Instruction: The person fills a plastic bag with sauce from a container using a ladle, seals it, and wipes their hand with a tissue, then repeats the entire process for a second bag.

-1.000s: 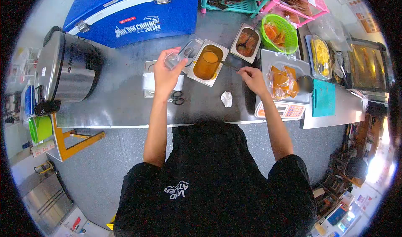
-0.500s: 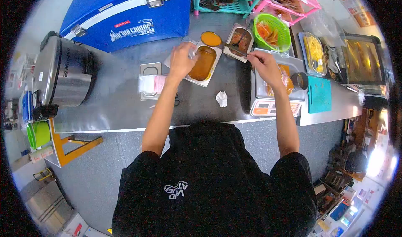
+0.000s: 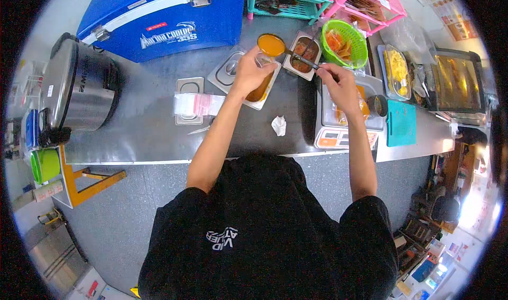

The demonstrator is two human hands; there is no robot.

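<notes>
Grip and Fill Status

We observe the right hand (image 3: 341, 83) closed around a dark-handled, round-bowled ladle (image 3: 302, 60). Its bowl lies left of this grip, just beyond the left hand (image 3: 248, 75), and appears filled with glossy orange sauce (image 3: 271, 46). We observe the left hand grasping a clear plastic cup (image 3: 263, 60), partly hidden by fingers. Beneath that grip: a rectangular stainless-steel pan (image 3: 272, 84) containing darker brown-orange liquid (image 3: 258, 94).

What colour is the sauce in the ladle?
The sauce is orange, seen best in the head view.
</notes>
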